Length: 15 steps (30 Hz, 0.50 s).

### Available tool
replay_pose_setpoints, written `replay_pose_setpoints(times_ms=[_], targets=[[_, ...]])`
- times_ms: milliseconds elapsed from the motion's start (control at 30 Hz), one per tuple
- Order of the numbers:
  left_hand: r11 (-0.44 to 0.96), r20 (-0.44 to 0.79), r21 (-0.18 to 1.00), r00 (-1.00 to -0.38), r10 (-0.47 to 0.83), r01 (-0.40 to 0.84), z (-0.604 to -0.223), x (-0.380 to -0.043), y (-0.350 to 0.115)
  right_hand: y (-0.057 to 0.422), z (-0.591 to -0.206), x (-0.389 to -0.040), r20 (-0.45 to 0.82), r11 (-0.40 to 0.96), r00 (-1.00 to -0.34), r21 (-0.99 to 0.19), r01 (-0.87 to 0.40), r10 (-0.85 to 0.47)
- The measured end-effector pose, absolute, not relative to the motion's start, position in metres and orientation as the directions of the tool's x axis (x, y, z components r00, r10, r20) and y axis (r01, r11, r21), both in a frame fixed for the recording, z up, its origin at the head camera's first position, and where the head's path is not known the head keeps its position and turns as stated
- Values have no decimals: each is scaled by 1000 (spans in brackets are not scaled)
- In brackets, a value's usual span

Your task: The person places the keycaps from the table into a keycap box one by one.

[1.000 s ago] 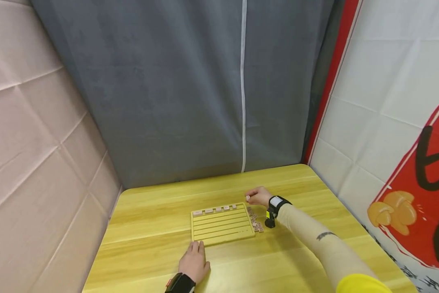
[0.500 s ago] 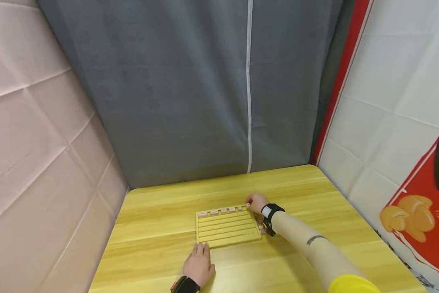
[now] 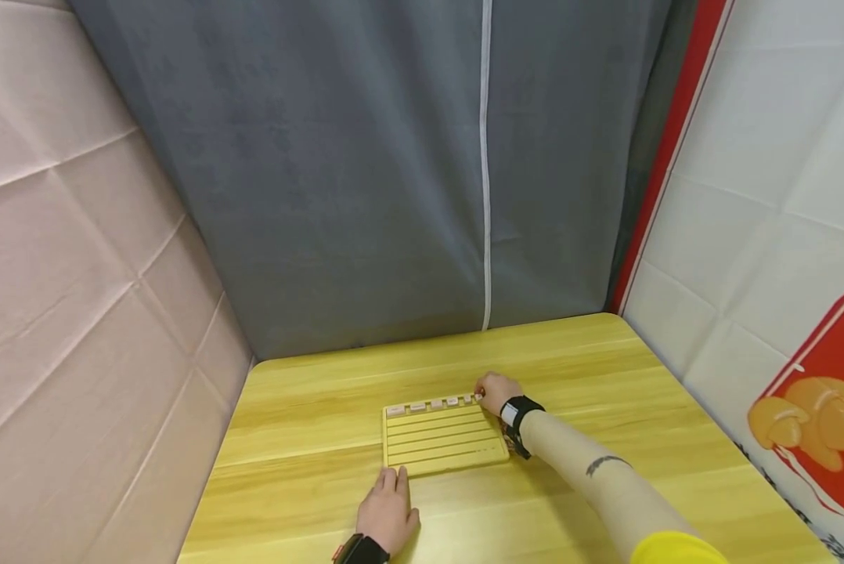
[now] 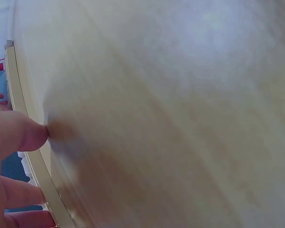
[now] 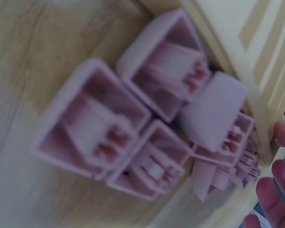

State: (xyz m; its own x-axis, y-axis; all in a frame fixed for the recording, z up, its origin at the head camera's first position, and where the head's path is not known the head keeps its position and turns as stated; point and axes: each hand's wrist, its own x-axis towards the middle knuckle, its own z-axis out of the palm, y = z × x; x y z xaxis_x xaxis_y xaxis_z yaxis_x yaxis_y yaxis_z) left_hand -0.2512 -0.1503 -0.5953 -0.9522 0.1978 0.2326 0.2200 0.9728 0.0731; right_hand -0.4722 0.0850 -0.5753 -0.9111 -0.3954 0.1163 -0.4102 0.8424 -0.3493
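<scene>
A shallow yellow tray (image 3: 445,440) with ridged rows lies on the table. Pale pink keycaps (image 3: 396,410) line its far row. My right hand (image 3: 498,392) is at the far right corner, pinching a small keycap (image 3: 478,397) at the end of that row; the fingers partly cover it. With fairly straight fingers, my left hand (image 3: 387,511) touches the tray's near left edge. In the left wrist view the fingers (image 4: 23,192) lie against the tray rim (image 4: 48,190). Loose upturned keycaps (image 5: 154,168) sit beside the tray in the right wrist view, some stacked.
The wood-grain table (image 3: 302,439) extends around the tray. A grey curtain (image 3: 366,196) hangs behind its far edge. Pale fabric walls (image 3: 98,258) stand at the left, and a white and red printed panel (image 3: 760,235) at the right.
My right hand has brought the keycap from beyond the tray's right corner to the end of the far row. The left hand stays at the near edge. The head view has shifted slightly.
</scene>
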Motion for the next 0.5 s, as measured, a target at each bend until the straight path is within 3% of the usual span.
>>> replay_pose_setpoints(times_ms=[333,500], targets=[[971,234,92,-953,194,221,-594,-252,-150,84,-582,-470,225,874,-896,-227,-429,-381],[970,240,93,-951,197,224,-596,-252,-152,89,-572,-468,154,861,-900,-262,-435,-408]])
